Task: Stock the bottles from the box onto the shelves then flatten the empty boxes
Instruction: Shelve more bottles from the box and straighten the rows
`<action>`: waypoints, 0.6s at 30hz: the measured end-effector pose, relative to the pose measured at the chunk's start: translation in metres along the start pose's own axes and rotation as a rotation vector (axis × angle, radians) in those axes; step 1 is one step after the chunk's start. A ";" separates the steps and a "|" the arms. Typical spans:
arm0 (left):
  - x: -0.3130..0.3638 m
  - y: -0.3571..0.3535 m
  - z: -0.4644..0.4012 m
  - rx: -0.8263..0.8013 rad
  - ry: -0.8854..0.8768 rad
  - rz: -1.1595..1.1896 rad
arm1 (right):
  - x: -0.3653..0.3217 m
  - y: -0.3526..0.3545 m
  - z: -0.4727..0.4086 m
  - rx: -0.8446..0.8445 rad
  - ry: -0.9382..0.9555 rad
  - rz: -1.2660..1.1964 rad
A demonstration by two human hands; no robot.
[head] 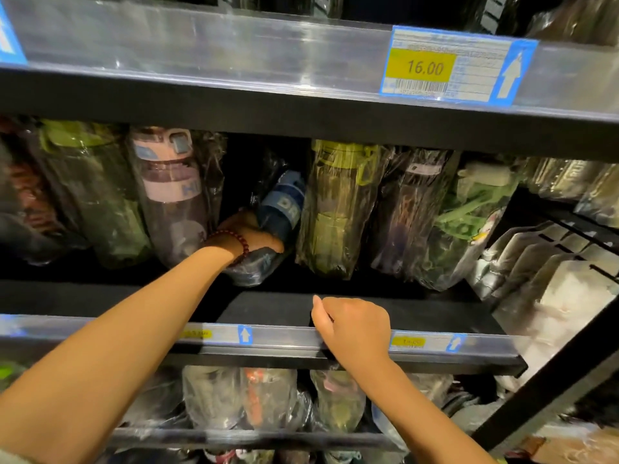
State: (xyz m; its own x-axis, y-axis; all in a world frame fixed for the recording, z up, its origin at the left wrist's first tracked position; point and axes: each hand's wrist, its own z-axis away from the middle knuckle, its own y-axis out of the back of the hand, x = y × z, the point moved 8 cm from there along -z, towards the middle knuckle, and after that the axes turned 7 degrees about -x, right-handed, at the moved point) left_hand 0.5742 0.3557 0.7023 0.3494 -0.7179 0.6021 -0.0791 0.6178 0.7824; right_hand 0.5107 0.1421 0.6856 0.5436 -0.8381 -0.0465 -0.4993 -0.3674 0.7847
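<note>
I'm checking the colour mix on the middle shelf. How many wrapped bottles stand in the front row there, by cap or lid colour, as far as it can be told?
Green or yellow-green lid: 2, one at left, one right of centre
Pink lid: 1
Dark blue bottle: 1, tilted, gripped by the left hand
Colour unclear: 2
Total: 6

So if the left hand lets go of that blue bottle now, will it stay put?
Probably not: the blue bottle leans, gripped by the left hand. Its round body may roll or tip. The glossy plastic wrap looks slippery.
</note>
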 end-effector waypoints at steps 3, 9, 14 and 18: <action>-0.008 0.005 0.005 0.073 -0.035 0.131 | -0.001 0.001 0.000 0.006 0.007 -0.017; -0.012 0.016 0.015 0.311 -0.187 0.381 | -0.002 0.001 0.000 0.005 0.021 -0.027; -0.012 0.008 0.013 0.340 -0.264 0.583 | -0.002 -0.001 0.001 0.008 0.027 -0.012; -0.011 0.001 0.004 0.300 -0.280 0.656 | -0.001 -0.003 0.000 0.009 0.023 0.021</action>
State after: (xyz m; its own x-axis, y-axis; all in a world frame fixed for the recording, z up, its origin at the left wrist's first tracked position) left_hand 0.5669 0.3635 0.6972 -0.1025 -0.3145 0.9437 -0.4521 0.8598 0.2374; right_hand 0.5112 0.1439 0.6833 0.5483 -0.8361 -0.0163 -0.5166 -0.3540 0.7796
